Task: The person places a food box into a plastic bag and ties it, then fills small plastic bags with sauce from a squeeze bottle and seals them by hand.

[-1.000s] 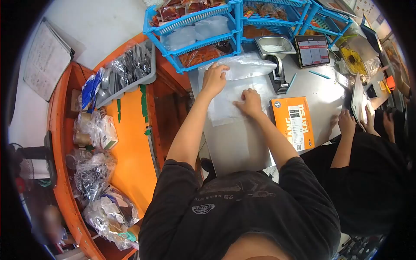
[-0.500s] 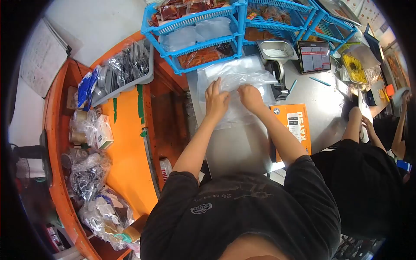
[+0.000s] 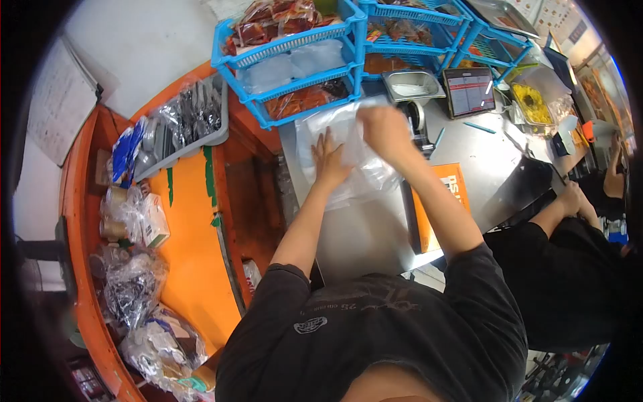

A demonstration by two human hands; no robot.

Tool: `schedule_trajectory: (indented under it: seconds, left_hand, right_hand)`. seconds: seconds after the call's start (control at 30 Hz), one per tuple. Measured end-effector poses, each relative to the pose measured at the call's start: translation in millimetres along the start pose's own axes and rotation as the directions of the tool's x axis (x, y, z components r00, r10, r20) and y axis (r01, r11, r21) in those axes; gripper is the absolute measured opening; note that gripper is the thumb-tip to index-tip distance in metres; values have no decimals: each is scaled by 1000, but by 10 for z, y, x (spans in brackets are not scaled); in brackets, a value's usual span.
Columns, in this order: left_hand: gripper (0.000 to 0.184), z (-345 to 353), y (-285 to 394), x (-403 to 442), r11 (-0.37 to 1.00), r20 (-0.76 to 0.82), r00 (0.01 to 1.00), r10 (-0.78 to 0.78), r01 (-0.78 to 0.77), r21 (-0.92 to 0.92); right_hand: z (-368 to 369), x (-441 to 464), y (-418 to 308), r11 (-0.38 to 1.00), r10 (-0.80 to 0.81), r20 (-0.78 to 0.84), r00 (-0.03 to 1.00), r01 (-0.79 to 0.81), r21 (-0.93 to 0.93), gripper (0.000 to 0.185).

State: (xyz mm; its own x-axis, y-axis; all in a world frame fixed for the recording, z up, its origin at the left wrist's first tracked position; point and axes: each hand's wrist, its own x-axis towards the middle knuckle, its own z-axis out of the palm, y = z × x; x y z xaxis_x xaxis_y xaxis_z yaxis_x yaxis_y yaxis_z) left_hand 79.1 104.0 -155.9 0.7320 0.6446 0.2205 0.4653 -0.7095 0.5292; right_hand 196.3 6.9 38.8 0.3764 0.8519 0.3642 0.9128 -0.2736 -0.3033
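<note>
plastic film [image 3: 362, 179]: likely light, limp, slippery; pinch edges. left grip [image 3: 331, 162] spread on it; right grip [image 3: 387, 131] curled, hold unclear.

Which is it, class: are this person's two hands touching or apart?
Apart: in the head view, plastic shows between the left hand and the right hand.

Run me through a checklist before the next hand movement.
1. Left hand on the clear plastic: ok, spread across it.
2. Clear plastic smooth: not ok, creased on its right side.
3. Right hand gripping something: cannot tell, blurred.
4. Tape dispenser on the steel table: ok, just past the right hand.
5. Orange box fully visible: not ok, the right forearm covers part.
6. Tablet screen lit: ok.
</note>
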Motion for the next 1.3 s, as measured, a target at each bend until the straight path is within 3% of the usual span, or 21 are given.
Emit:
schedule_trajectory:
  seconds: [0.03,0.07,0.17,0.3,0.37,0.43,0.53,0.57,0.6,0.67,0.7,0.77,0.83,0.9,0.93,0.97,1.03,1.07,1.17,1.2,1.3]
  left_hand:
    - [49,4,47,22,999,-33,999,-2,1,-37]
    - [50,-24,92,9,997,-63,998,-13,8,-77]
    - [55,-177,96,45,995,151,987,-58,70,-76]
    - [63,-1364,-193,329,975,745,665,46,131,-178]
    - [78,-2077,-3,209,575,294,904,309,68,-815]
    - [81,-2406,433,-5,500,247,875,417,6,-866]
    - [54,-2646,1210,-612,858,671,609,423,-32,-512]
    - [51,-2554,1222,-684,796,750,526,401,205,-569]
    - [48,-2385,1155,-769,693,813,427,397,441,-570]
    - [44,-2036,883,-951,234,672,441,595,706,-669]
    - [44,-1862,686,-995,-118,432,586,686,675,-728]
    - [44,-1894,669,-1036,-452,270,871,411,452,-769]
    - [46,-2020,987,-1177,-330,314,922,-227,230,-915]
    - [50,-1969,903,-1195,-349,266,927,-265,165,-923]
    - [50,-1882,749,-1231,-278,220,944,-247,148,-949]
    - [50,-1801,624,-1277,-205,179,958,-223,134,-969]
    - [51,-1863,615,-1318,-170,178,947,-269,135,-976]
    - [51,-1840,520,-1357,-138,168,948,-271,134,-981]
    - [52,-1908,543,-1426,-112,195,926,-323,167,-980]
    - [52,-1937,565,-1436,-115,212,913,-348,183,-976]
    - [52,-1816,367,-1504,-37,157,931,-330,153,-988]
  right_hand:
    - [-460,18,-169,999,41,-215,976,-32,44,19]
    - [-749,67,-68,987,-62,-587,807,138,86,16]
    - [-1868,-133,-296,926,80,-718,691,215,309,24]
    - [-2111,-294,-370,894,-12,-454,891,213,394,28]
    - [-2063,-358,-381,800,-55,-191,980,158,579,28]
    - [-1995,-341,-532,643,-24,-68,997,68,763,26]
    - [-1940,-191,-647,427,11,89,996,-85,900,20]
    - [-1891,-138,-633,398,141,68,988,-119,910,20]
    - [-1803,-86,-624,365,269,61,961,-161,917,20]
    - [-1113,91,47,221,346,84,934,-168,961,22]
    - [-529,212,682,115,299,113,947,-154,981,27]
    - [82,-344,597,707,39,372,927,-289,646,34]
    - [448,-895,185,699,-289,735,613,-390,600,57]
    - [540,-1361,-332,496,-479,773,416,-598,629,84]
    - [689,-1438,-431,441,-504,718,480,-572,692,98]
    - [761,-1520,-473,62,-521,569,636,-637,768,101]
    - [417,-1459,-867,-667,-288,317,904,-427,611,108]
    - [383,-1433,-830,-756,-251,303,919,-382,532,98]
    - [555,-1422,-619,-496,-138,468,873,-470,730,72]
    - [515,-1402,-626,-427,-111,508,854,-502,752,43]
    - [490,-1407,-640,-275,56,593,803,-558,783,28]
